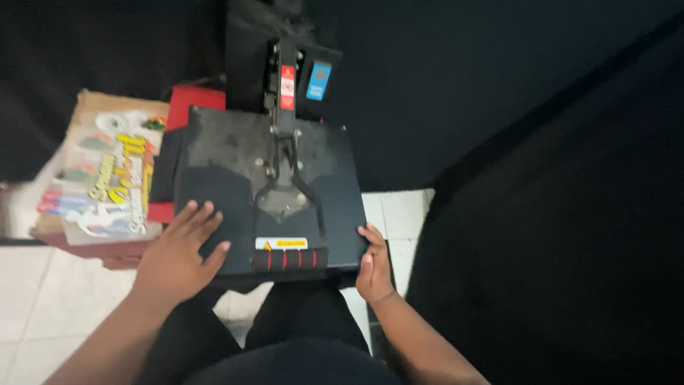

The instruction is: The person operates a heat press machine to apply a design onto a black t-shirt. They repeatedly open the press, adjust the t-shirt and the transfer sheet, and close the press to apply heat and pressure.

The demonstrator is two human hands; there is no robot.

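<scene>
Left hand [174, 260] lies flat, released, on the heat press [267, 196] at seven o'clock; right hand [373, 265] cups its four o'clock edge.

Press handle [288, 258] free between hands; printed sheets [107, 178] crowd left; tiled floor [32, 299] open.

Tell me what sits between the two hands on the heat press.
In the head view, the padded black-and-red handle lies between the left hand and right hand, on the heat press top plate.

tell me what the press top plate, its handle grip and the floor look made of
Top plate: looks like dark painted metal, matte, with a worn grey patch. Handle grip: probably black foam or rubber, ribbed with red rings. Floor: pale glazed tile, with grout lines showing.
</scene>
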